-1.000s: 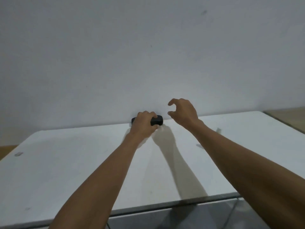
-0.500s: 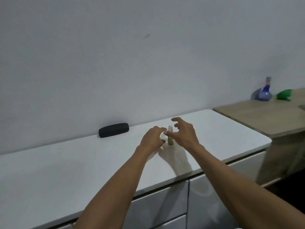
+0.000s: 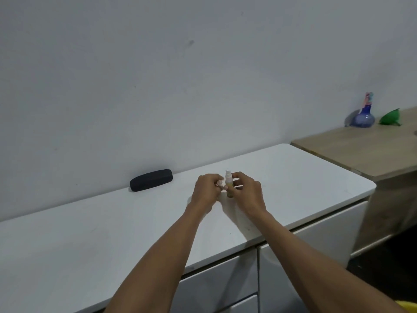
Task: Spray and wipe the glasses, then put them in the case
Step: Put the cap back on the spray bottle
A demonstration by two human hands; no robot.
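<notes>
Glasses are nowhere to be seen in the head view, so I cannot tell where they are; they may sit inside the black oblong fabric-covered case, which lies closed on the white bench close to the grey wall, well apart to the left of both hands. At the middle of the bench stands a small spray bottle with a white nozzle and yellow-green body, upright. The right hand curls its fingers and thumb round the bottle's body. The left hand is just beside it, fingers bent in toward the nozzle, and a pale cap-like bit shows at its fingertips; whether it truly pinches something or merely touches the bottle I cannot tell. Beyond the bench's right end, a lower wooden table carries a blue glass vase and a green funnel.

Judging from this, the step in hand is readying the sprayer, with spraying, wiping and casing all yet to come. The bottle is small and light, so a loose grip could let it tip or slide on the smooth bench. A tiny cap could drop and roll off the front edge. If the nozzle faces the wrong way, spray would hit the wall or bench.
</notes>
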